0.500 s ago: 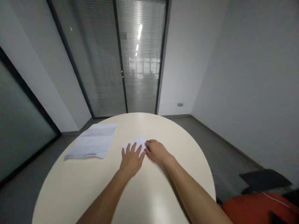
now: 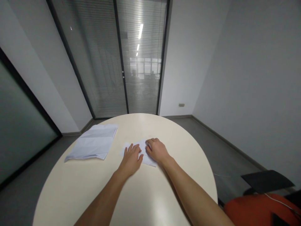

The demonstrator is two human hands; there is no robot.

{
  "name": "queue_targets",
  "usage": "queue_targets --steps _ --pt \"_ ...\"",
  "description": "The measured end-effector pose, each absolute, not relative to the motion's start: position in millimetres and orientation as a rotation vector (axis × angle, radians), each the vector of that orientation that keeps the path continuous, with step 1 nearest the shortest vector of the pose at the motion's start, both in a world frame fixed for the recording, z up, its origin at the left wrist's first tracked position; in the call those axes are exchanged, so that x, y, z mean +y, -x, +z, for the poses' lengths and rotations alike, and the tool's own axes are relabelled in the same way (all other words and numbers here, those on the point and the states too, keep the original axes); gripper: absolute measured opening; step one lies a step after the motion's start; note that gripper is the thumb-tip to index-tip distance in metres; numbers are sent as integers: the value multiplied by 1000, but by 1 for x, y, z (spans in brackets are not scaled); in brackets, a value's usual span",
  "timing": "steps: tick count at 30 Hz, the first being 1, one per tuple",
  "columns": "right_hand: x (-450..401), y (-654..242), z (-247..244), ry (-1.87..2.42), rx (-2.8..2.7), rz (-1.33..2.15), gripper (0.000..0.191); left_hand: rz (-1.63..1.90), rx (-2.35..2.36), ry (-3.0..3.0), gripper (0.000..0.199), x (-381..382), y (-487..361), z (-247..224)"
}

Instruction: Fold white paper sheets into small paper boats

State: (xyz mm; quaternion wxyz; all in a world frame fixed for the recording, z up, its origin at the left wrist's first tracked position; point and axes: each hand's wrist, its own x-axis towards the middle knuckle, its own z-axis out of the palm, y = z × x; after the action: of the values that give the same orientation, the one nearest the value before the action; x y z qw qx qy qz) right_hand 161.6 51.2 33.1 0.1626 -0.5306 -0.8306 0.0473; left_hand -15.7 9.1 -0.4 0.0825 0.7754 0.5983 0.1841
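A small white folded sheet [image 2: 148, 160], paper or thin cloth, lies on the round table under both hands. My left hand [image 2: 131, 159] rests on its left part, fingers stretched forward and a little apart, thumb out to the side. My right hand [image 2: 156, 150] is bent over the sheet's right side with its fingers curled and its thumb close to them, closed on the sheet. The hands cover much of the sheet, so its full outline and folds are hidden.
A larger stack of folded white sheets [image 2: 94, 142] lies at the left of the cream round table [image 2: 77, 188]. At the lower right stands a chair with a red seat [image 2: 249, 210] and a black armrest [image 2: 268, 181]. Glass panels with blinds [image 2: 105, 78] rise behind the table.
The sheet's visible outline has changed, with a corner now showing below and between the hands. My left hand's fingers have drawn closer together. My right hand has moved slightly forward.
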Motion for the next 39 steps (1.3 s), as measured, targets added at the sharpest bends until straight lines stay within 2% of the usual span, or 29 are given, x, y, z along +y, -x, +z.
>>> queue_targets --steps 5,17,27,39 --pt "58 -167 22 1420 -2359 190 45 593 1729 -2325 21 10 17 -3" --pt "67 -170 6 1219 -2460 218 36 714 1662 -2370 16 13 19 -8" --pt "62 -169 6 1437 -2413 437 61 846 1674 -2470 13 14 15 -7" --pt "65 -173 9 1344 -2345 412 56 681 1789 -2416 21 10 13 3"
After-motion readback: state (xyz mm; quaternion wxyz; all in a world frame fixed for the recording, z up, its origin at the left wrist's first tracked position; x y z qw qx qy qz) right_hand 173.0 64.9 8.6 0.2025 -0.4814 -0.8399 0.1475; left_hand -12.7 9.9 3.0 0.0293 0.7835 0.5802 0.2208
